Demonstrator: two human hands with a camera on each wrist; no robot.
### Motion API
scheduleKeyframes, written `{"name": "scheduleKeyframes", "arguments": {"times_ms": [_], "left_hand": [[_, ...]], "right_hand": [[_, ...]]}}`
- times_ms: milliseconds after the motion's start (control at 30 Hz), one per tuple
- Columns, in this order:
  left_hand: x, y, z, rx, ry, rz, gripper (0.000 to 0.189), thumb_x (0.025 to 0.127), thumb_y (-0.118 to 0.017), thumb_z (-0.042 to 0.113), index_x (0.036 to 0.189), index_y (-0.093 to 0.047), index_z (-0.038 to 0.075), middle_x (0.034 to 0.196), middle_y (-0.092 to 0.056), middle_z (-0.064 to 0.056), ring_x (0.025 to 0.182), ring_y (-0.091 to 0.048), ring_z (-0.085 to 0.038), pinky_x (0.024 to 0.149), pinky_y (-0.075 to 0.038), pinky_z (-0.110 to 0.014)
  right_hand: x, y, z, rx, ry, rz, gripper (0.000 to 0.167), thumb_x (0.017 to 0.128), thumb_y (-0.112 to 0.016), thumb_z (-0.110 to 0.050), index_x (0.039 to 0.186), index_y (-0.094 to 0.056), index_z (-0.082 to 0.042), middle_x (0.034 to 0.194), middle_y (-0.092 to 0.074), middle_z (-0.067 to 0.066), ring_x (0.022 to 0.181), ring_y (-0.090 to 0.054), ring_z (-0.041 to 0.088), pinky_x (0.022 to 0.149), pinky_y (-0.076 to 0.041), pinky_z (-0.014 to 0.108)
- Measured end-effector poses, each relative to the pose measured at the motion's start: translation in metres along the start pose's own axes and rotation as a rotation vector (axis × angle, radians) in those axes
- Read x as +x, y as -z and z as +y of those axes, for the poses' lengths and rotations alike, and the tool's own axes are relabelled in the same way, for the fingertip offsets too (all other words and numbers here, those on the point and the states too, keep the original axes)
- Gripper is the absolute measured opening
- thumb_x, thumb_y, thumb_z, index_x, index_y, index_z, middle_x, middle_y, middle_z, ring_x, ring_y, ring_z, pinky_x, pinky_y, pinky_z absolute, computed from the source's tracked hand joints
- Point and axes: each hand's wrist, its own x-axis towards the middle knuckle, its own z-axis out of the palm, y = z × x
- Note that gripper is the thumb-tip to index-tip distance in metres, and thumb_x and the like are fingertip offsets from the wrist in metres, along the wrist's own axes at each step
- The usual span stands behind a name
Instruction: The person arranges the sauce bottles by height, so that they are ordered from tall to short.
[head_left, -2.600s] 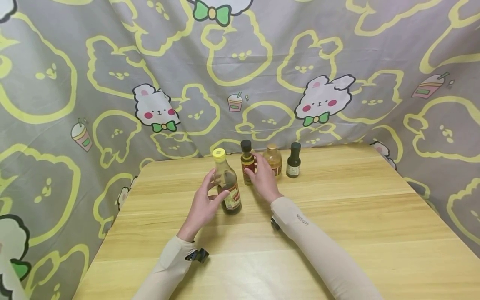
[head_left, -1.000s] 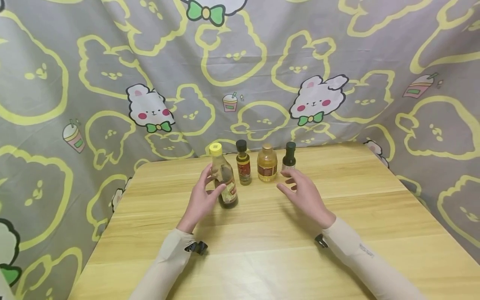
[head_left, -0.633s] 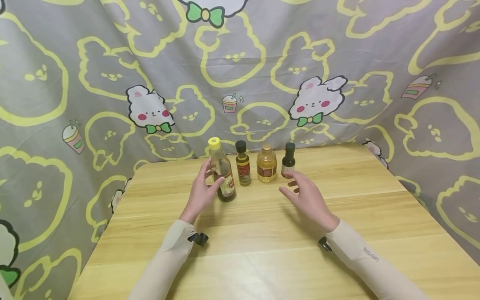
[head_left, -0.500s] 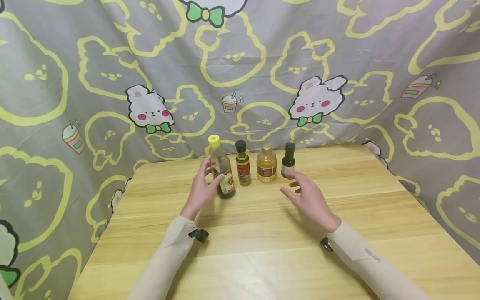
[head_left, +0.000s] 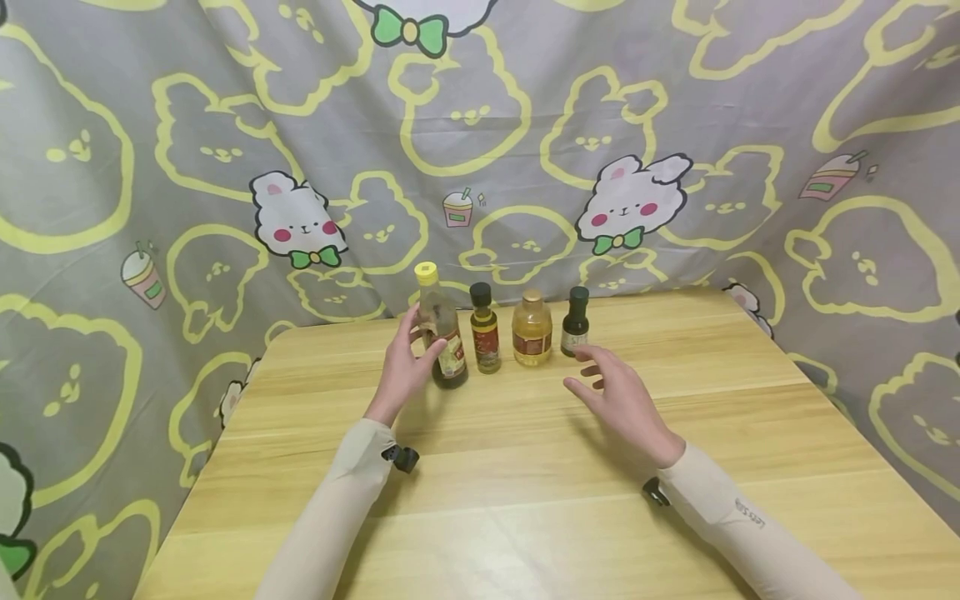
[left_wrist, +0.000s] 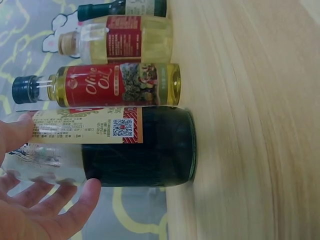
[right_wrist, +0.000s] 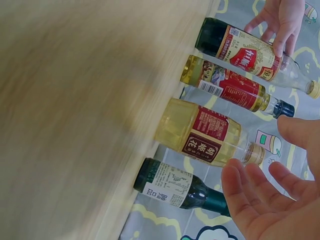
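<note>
My left hand (head_left: 402, 371) grips a tall yellow-capped sauce bottle (left_wrist: 140, 162), partly filled with dark liquid, its thumb and fingers on opposite sides. The bottle stands upright at the left end of a row. Beside it is a slim olive oil bottle (left_wrist: 100, 86) with a black cap and red label. A rounder bottle of pale yellow oil (right_wrist: 200, 131) follows, then a small dark green bottle (right_wrist: 167, 182) with a whitish label. My right hand (head_left: 624, 406) hovers before the small bottle, fingers relaxed and apart, holding nothing.
The row stands near the back of a light wooden table (head_left: 510, 508). Directly behind the table hangs a grey patterned curtain (head_left: 480, 150). Each wrist carries a small black camera, such as the left wrist camera (head_left: 401, 457).
My left hand has moved the sauce bottle back and slightly left, into line with the others. My right hand has left the olive oil bottle and moved right, then stayed nearly still.
</note>
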Motion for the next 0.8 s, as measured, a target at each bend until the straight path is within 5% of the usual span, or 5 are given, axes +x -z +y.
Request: {"name": "scheduleKeyframes", "arguments": {"times_ms": [333, 800], "left_hand": [[0.007, 0.0, -0.003, 0.003, 0.005, 0.006, 0.074, 0.1, -0.068, 0.024, 0.161, -0.027, 0.021, 0.152, -0.045, -0.017, 0.138, -0.049, -0.042, 0.114, -0.043, -0.059], [0.011, 0.002, -0.004, 0.009, 0.038, 0.003, 0.075, 0.1, -0.069, 0.025, 0.161, -0.026, 0.022, 0.155, -0.043, -0.017, 0.138, -0.05, -0.041, 0.109, -0.05, -0.056]], "right_hand": [[-0.001, -0.001, 0.002, -0.015, 0.015, 0.022, 0.053, 0.095, -0.075, -0.023, 0.14, -0.056, -0.003, 0.132, -0.064, 0.019, 0.107, -0.068, 0.033, 0.086, -0.061, 0.05], [-0.001, 0.002, 0.0, -0.024, 0.014, 0.012, 0.052, 0.095, -0.075, -0.023, 0.141, -0.055, -0.004, 0.133, -0.063, 0.019, 0.109, -0.067, 0.034, 0.088, -0.061, 0.051]]}}
